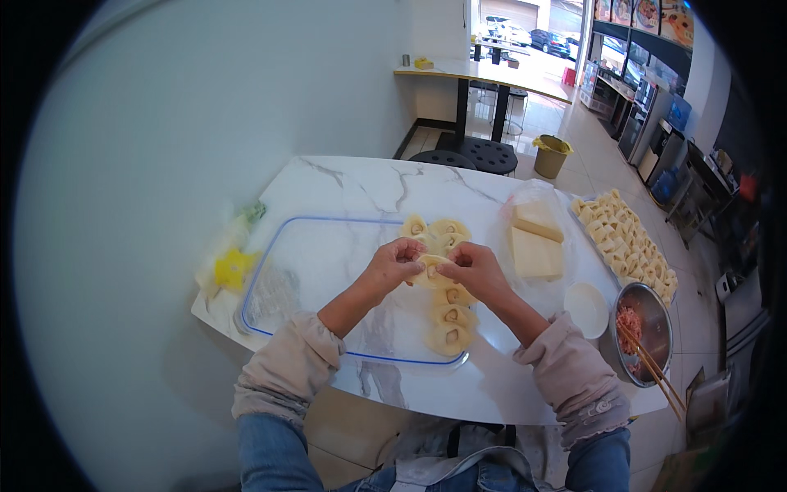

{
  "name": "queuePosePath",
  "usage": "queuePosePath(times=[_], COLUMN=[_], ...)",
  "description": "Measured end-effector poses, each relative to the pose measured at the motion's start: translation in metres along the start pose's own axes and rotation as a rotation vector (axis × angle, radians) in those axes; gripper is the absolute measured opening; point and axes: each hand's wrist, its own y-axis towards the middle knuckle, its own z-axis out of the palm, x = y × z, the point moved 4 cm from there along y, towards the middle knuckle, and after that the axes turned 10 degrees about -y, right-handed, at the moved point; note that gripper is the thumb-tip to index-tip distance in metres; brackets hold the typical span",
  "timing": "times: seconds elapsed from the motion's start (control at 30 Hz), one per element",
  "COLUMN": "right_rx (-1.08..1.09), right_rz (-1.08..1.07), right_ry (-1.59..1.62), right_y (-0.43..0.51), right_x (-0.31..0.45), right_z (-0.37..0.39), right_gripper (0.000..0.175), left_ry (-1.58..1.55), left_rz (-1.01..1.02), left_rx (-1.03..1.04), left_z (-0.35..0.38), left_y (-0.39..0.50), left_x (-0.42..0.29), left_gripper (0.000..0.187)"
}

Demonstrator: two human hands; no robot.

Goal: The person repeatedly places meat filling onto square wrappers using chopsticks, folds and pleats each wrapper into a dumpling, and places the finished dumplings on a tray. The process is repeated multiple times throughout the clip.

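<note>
Between my left hand [398, 261] and my right hand [476, 267] is a folded wonton [432, 271], its two sides pinched by my fingers and thumbs. It is over the right part of a clear plastic tray with a blue rim [307, 218]. Several shaped wontons [452, 315] lie in a column below my hands, towards me. More wontons [450, 229] lie just beyond my fingers. The left part of the tray holds none of them.
At the right are stacked dough wrappers [536, 253] in a plastic bag, a white bowl [586, 310], a steel bowl [664, 326] of minced meat with wooden chopsticks [653, 363], and a tray of many wontons [624, 243]. A yellow object [232, 269] lies by the left wall.
</note>
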Motion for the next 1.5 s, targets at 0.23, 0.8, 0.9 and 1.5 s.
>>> queuePosePath(times=[0.23, 0.8, 0.9, 1.5], right_rx=[0.014, -0.092, -0.072, 0.028], right_rz=[-0.039, -0.082, -0.119, -0.060], right_ry=[-0.358, -0.718, -0.731, -0.831], right_y=[0.036, 0.040, 0.039, 0.034], right_x=[-0.003, -0.007, -0.004, 0.005], right_z=[0.013, 0.023, 0.024, 0.029], right_gripper=[0.015, 0.018, 0.022, 0.021], left_ry=[0.074, 0.311, 0.319, 0.517], left_rz=[-0.063, 0.216, 0.192, 0.198], left_rx=[-0.032, -0.159, -0.182, -0.169], left_z=[-0.034, -0.041, -0.041, -0.032], left_y=[0.029, 0.032, 0.031, 0.022], left_x=[0.023, 0.029, 0.029, 0.027], left_gripper=[0.030, 0.037, 0.034, 0.032])
